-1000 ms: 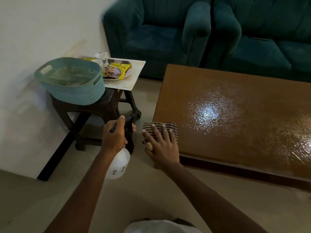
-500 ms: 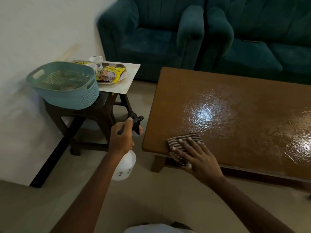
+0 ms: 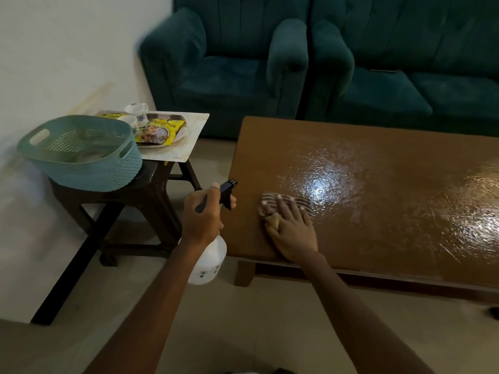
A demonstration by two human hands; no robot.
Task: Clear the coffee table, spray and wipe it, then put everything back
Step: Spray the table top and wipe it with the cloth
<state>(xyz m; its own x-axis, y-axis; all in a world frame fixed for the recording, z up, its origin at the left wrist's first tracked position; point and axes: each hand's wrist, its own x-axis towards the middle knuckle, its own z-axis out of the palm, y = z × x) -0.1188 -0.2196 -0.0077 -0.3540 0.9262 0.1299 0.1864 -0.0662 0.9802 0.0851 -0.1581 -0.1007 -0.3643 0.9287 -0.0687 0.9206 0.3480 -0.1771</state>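
The coffee table point(image 3: 378, 190) has a wet, glossy brown top with 2 bright glares. Near the table's left end, close to its front edge, the right hand point(image 3: 293, 230) lies flat on a striped cloth point(image 3: 306, 203), fingers straight and slightly spread, pressing it onto the top. Just off the table's left edge, the left hand point(image 3: 202, 214) grips a spray bottle point(image 3: 209, 263), fingers curled round its black trigger head, the white body hanging below. Farther left of the table, a dark stool point(image 3: 151, 190) carries a teal basket point(image 3: 81, 163) and a pale tray point(image 3: 190, 141) with 2 cups point(image 3: 137, 110) and yellow snack packets point(image 3: 159, 130). Behind the table stands a teal armchair point(image 3: 224, 76).
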